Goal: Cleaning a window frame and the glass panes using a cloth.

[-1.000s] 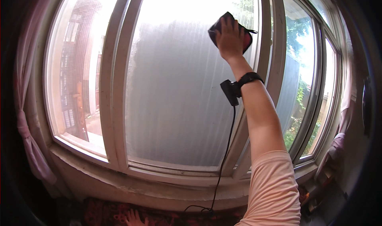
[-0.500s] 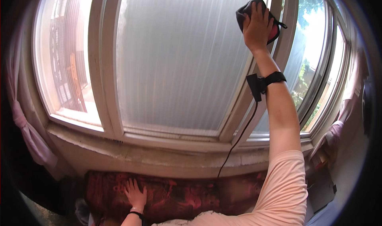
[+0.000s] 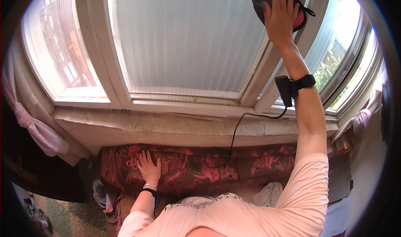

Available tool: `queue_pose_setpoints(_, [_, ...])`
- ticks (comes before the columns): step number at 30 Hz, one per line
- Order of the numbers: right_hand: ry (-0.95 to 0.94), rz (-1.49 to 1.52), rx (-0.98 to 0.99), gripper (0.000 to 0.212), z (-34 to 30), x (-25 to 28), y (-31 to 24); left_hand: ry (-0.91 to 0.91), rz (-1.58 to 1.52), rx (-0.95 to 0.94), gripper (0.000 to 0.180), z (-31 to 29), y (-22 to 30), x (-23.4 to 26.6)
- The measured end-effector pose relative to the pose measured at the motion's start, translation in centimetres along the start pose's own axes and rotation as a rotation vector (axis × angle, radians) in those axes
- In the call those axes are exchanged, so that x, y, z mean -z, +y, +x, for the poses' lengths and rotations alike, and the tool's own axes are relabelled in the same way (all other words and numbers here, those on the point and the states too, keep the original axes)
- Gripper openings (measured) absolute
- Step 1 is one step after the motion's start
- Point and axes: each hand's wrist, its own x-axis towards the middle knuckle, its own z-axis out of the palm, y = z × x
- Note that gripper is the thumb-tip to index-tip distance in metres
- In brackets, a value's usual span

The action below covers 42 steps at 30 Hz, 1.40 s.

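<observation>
One dark grey and pink fabric cloth (image 3: 258,4) under a flat right hand (image 3: 281,23)

The cloth sits high at the right side of the ribbed, translucent window pane (image 3: 188,39), lapping toward the white upright frame (image 3: 263,74), with its small black loop sticking out to the right. The right hand is open, fingers spread and pointing up over the fabric, pinning it rather than bunching it; whether any edge is pinched cannot be told.

For good contact here, an even palm probably serves better than pressing with the fingertips alone. Where glass meets frame, the fabric may ride over the step, so firmer pressure from the finger ends should help it reach the corner. The loop is best left loose, clear of the fingers.

Lower on that arm is a black strapped-on device (image 3: 284,91), its thin black cord (image 3: 234,134) trailing past the pale, worn sill (image 3: 167,122). That slack could snag, so smooth, unhurried strokes seem wise.

Down to the left, the left hand (image 3: 149,169) lies open, palm down, on a dark red patterned cover (image 3: 204,168), holding nothing. It looks like a steadying prop, useful with the other arm stretched so far up.
</observation>
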Motion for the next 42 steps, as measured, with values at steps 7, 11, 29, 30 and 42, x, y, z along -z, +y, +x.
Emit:
queue_pose_setpoints(7, [-0.070,-0.045,-0.003,0.070,-0.6,-0.5,-0.3,-0.026,0.038,-0.007,0.068,0.2,0.1,-0.4])
queue_pose_setpoints(11, [-0.115,-0.071,0.066,0.073,-0.4,-0.7,0.8,-0.007,0.051,-0.012,0.067,0.0,0.0,-0.3])
queue_pose_setpoints(29, [-0.442,0.045,-0.124,0.074,-10.4,3.5,-2.6,-0.004,0.064,-0.017,0.064,0.1,-0.3,-0.7])
queue_pose_setpoints(30, [-0.393,0.103,-0.111,0.073,-11.8,3.1,-2.7,-0.001,0.069,-0.019,0.064,0.0,-0.3,-0.9])
queue_pose_setpoints(42, [-0.393,0.186,-0.104,0.065,-21.4,2.0,-6.4,-0.003,0.064,-0.016,0.064,-0.2,-0.4,-0.8])
